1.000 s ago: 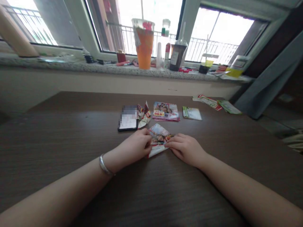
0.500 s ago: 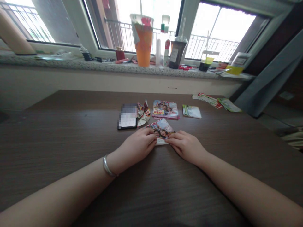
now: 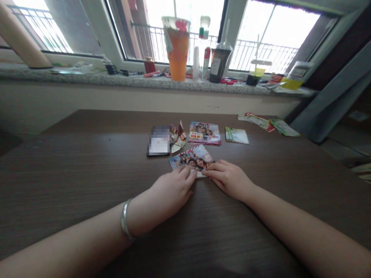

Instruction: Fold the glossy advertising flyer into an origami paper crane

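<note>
A printed paper flyer with a photo of people lies at a slant on the table in front of me, a white strip along its near edge. My left hand, a silver bangle on its wrist, rests its outstretched fingertips on the flyer's near edge. The thumb of that hand is off the paper. On the near right corner, my right hand has its fingers closed on the flyer; its thumb is mostly hidden. Just beyond lies a stack of similar flyers.
A phone and a crumpled folded paper lie left of the stack. To its right are a green-and-white card and several paper strips. An orange drink cup and a dark cup stand on the windowsill.
My left hand has slid back toward me and straightened its fingers, uncovering the flyer's left corner. My right hand stays on the near right corner. The view has shifted slightly.
</note>
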A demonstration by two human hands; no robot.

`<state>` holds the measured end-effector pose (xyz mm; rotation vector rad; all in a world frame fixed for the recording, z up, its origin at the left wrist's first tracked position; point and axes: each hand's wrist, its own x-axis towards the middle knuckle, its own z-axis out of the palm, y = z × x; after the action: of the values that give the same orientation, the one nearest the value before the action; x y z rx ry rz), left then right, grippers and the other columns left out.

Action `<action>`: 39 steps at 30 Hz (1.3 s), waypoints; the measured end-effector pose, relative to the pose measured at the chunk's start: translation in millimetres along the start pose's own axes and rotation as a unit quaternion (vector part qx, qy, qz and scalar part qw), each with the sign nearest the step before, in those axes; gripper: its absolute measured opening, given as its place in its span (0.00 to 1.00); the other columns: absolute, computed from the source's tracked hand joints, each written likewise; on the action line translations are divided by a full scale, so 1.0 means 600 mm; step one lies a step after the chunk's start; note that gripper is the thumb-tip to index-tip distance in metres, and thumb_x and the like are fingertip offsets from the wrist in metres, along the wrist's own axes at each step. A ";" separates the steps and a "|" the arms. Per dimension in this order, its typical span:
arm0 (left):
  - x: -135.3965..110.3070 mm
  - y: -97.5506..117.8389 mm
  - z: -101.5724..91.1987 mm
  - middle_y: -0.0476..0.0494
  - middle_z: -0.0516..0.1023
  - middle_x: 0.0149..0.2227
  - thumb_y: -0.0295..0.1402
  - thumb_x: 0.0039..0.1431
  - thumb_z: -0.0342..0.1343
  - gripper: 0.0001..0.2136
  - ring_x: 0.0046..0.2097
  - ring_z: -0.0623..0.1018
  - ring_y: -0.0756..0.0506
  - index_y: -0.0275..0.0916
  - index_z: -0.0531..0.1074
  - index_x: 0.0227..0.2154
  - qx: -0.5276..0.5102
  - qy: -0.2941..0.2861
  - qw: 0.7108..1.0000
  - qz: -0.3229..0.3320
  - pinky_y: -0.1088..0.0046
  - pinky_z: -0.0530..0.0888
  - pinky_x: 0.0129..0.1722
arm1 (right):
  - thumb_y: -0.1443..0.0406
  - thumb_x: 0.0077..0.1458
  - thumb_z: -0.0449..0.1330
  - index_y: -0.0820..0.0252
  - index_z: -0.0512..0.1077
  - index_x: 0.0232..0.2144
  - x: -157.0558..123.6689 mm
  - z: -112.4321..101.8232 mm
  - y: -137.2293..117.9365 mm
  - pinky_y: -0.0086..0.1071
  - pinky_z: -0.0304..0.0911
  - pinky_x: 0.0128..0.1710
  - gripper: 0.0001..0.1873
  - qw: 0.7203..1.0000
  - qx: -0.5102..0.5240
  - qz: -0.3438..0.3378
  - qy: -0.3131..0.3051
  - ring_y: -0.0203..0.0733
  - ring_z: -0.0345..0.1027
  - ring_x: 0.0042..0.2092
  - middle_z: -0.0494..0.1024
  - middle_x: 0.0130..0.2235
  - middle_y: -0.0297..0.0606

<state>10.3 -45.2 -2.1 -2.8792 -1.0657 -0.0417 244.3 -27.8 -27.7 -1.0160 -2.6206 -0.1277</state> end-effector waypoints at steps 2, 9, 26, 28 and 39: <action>-0.010 0.003 -0.009 0.30 0.65 0.59 0.32 0.64 0.47 0.23 0.59 0.68 0.36 0.29 0.59 0.60 0.004 -0.020 1.000 0.002 0.58 0.70 0.55 | 0.65 0.63 0.53 0.54 0.74 0.48 0.001 0.000 -0.005 0.35 0.66 0.44 0.14 1.000 0.007 -0.012 0.001 0.42 0.67 0.44 0.78 0.46 0.39; -0.038 0.017 -0.011 0.30 0.69 0.58 0.31 0.63 0.48 0.21 0.57 0.70 0.37 0.28 0.63 0.57 0.027 0.011 1.000 -0.009 0.59 0.70 0.55 | 0.65 0.62 0.53 0.58 0.74 0.42 0.009 -0.006 -0.027 0.33 0.65 0.41 0.10 0.999 0.050 0.001 -0.009 0.42 0.68 0.41 0.79 0.39 0.38; -0.049 0.003 0.014 0.35 0.69 0.56 0.28 0.63 0.47 0.17 0.47 0.74 0.40 0.35 0.66 0.54 0.059 0.064 0.996 -0.003 0.63 0.75 0.42 | 0.65 0.63 0.53 0.56 0.75 0.41 0.004 -0.011 -0.035 0.32 0.65 0.43 0.11 1.000 0.021 0.011 -0.002 0.40 0.69 0.43 0.78 0.43 0.37; -0.050 0.002 0.015 0.36 0.71 0.54 0.29 0.64 0.46 0.17 0.45 0.75 0.40 0.35 0.66 0.54 0.058 0.066 0.996 -0.005 0.64 0.74 0.40 | 0.64 0.63 0.53 0.55 0.75 0.42 0.002 -0.013 -0.040 0.32 0.65 0.41 0.11 1.000 0.004 0.024 -0.006 0.40 0.69 0.43 0.78 0.42 0.37; -0.046 0.006 0.010 0.38 0.73 0.50 0.30 0.64 0.46 0.17 0.42 0.74 0.40 0.36 0.65 0.55 0.052 0.047 0.998 -0.008 0.63 0.74 0.38 | 0.63 0.63 0.53 0.53 0.76 0.44 0.005 -0.009 -0.032 0.33 0.64 0.41 0.13 0.999 0.006 0.031 -0.014 0.41 0.68 0.42 0.78 0.42 0.38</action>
<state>-8.4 -65.4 -9.7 -2.7474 -1.0409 -0.1178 230.7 -41.5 -20.9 -1.1014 -2.6083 -0.0842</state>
